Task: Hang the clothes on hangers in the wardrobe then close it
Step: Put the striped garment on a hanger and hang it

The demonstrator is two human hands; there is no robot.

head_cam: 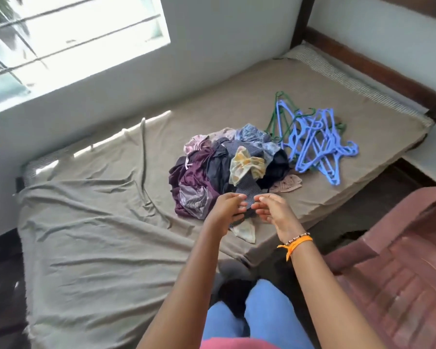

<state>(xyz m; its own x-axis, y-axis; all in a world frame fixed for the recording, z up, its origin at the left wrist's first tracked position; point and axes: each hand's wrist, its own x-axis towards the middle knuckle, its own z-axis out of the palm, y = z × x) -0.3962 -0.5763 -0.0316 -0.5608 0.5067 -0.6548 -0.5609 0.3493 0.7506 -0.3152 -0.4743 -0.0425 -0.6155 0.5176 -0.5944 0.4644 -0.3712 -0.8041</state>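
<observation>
The clothes (227,167) lie heaped on the bed (98,222), hangers (315,144) at their 3 o'clock; left hand (227,210) and right hand (269,210) hover loosely curled, gripping nothing. Advised: lift one garment free by its shoulders; avoid dragging the heap.

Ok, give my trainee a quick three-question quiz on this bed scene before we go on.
1. True or false: the hangers lie to the right of the clothes pile.
2. Which colour are most of the hangers: A red, B blue, C white?
3. Which wrist wears the orange band?

Key: 1 true. 2 B; a few are green. 3 the right one; both hands, left and right, hover at the pile's near edge over the bed.
</observation>
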